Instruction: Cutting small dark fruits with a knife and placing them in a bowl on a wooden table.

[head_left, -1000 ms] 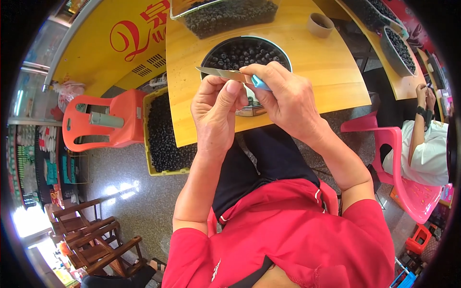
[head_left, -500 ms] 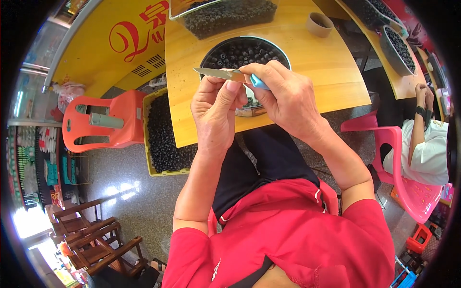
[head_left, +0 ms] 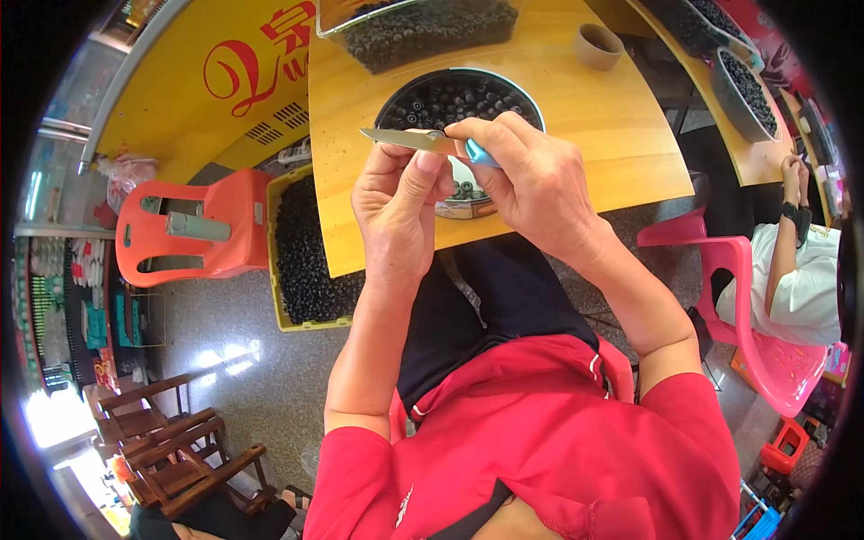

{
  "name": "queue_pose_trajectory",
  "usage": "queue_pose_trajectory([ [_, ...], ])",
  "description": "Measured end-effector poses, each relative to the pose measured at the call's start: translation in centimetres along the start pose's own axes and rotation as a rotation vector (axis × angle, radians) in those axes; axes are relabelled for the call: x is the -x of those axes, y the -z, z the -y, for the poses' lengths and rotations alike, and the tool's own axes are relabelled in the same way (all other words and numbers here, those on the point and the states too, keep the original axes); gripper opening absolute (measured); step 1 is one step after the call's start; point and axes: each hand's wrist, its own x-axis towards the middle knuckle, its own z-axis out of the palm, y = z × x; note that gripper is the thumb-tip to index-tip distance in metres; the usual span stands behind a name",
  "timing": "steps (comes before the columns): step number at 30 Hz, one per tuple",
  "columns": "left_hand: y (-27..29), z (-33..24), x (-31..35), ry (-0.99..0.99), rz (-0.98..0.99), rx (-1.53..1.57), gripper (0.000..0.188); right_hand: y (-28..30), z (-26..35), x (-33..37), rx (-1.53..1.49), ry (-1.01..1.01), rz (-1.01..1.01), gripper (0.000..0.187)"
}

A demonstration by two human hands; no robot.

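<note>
Holds the knife [head_left: 400, 139] in the curled right hand [head_left: 540, 175], above the round container [head_left: 468, 208], with long axis nearly crosswise and tip pointing left, slightly away, while pinching a small, mostly hidden piece [head_left: 435, 134] in the left hand [head_left: 396, 200].

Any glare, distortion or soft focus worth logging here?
Head view: glare whitens part of the floor, and a patch by the left rim is blown out; head view, too: fisheye bends the edge of the yellow panel, while the knife looks fairly crisp.
</note>
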Motion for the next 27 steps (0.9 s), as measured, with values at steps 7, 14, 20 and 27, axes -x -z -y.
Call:
queue_pose_trajectory([
  [7, 1.3, -1.6, 0.8, -0.083, 0.092, 0.057, 0.014, -0.1, -1.5, 0.2, 0.201, -0.068, 0.097, 0.025],
  [14, 14.0, -4.7, 0.1, -0.22, -0.202, -0.174, 0.017, 2.7, -4.2, 0.9, 0.108, -0.217, -0.046, 0.017],
  [20, 31.4, -1.3, 6.5, 0.291, -0.781, -0.521, 0.033, 3.2, -5.6, 2.8, -0.022, -0.428, 0.073, 0.022],
  [27, 20.6, -4.4, 2.0, -0.231, -0.513, -1.059, 0.027, 4.0, -7.0, 4.6, -0.023, -0.562, 0.117, 0.024],
])
